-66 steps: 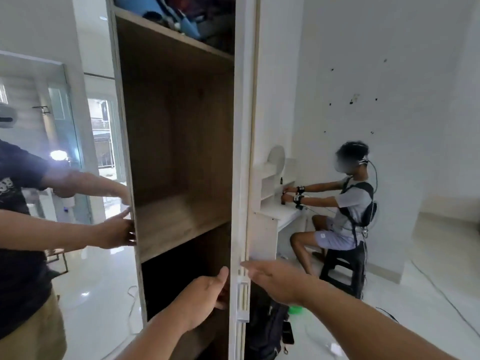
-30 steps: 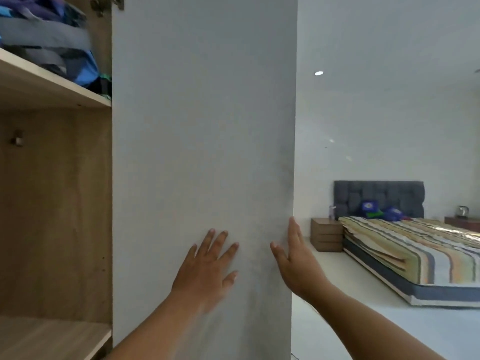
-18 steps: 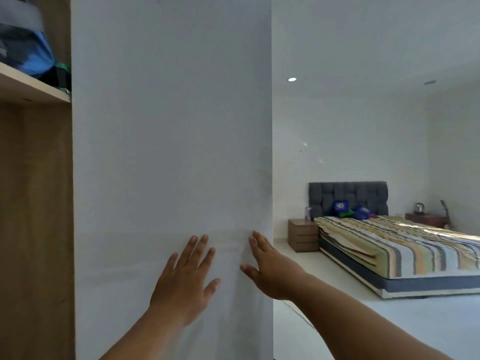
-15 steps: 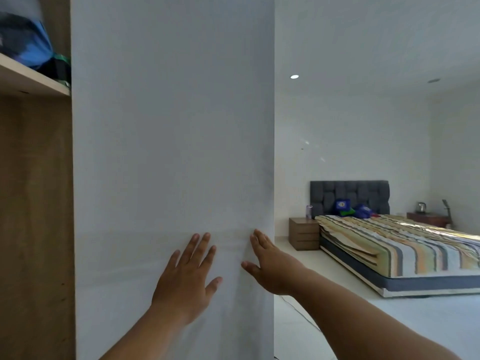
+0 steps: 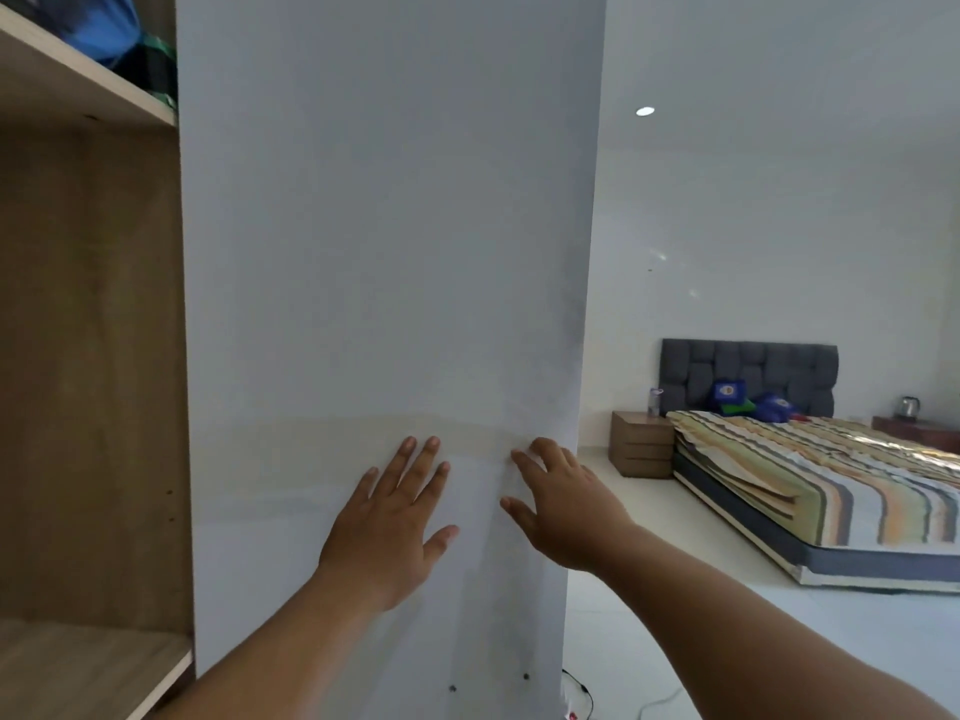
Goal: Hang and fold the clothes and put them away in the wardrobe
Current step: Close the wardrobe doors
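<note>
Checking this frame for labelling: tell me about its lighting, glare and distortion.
Head view: even daylight, sharp focus; a faint sheen band crosses the door just above the left hand and right hand; a ceiling light glows without flare; wide-angle lens tilts the door edge and bends the shelf; the bed is sunlit.

I'm looking at the wardrobe door: smooth, matt white laminate. Left of it, the wardrobe shelf shows pale wood grain. Right of the door, the bed wears striped cloth, its headboard tufted grey fabric, and the floor looks glossy.
</note>
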